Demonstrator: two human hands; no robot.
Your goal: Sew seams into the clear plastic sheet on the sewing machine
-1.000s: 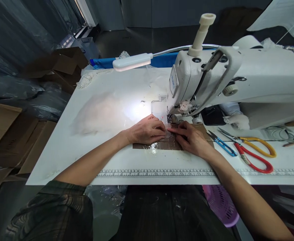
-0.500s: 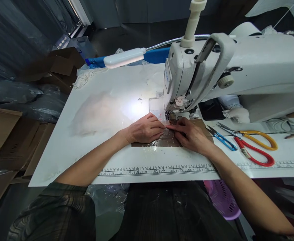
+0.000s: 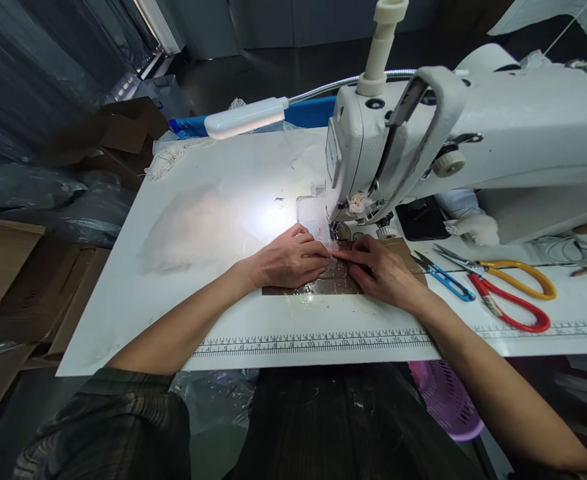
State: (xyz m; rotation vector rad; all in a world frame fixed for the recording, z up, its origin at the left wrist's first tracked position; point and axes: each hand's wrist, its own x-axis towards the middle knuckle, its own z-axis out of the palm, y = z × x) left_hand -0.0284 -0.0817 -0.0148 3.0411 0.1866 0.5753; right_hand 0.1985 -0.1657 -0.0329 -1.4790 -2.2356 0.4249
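Observation:
My left hand (image 3: 289, 259) and my right hand (image 3: 379, 272) meet fingertip to fingertip just in front of the needle of a white sewing machine (image 3: 453, 140). Both press down on a small clear, shiny piece of material (image 3: 331, 270) that lies on a brown patch (image 3: 318, 287) on the white table (image 3: 213, 313). The fingers of both hands are drawn together in a pinch on that clear piece. The needle and presser foot (image 3: 342, 230) stand directly behind my fingertips.
A lamp on a flexible neck (image 3: 246, 117) lights the table left of the machine. Blue thread snips (image 3: 446, 280) and red and yellow scissors (image 3: 508, 293) lie to the right. A printed ruler (image 3: 313, 341) runs along the near edge. Cardboard boxes (image 3: 123, 133) stand left; a purple basket (image 3: 446, 400) sits below.
The camera view has shifted slightly. Both hands stay together on the clear piece by the needle, with almost no movement.

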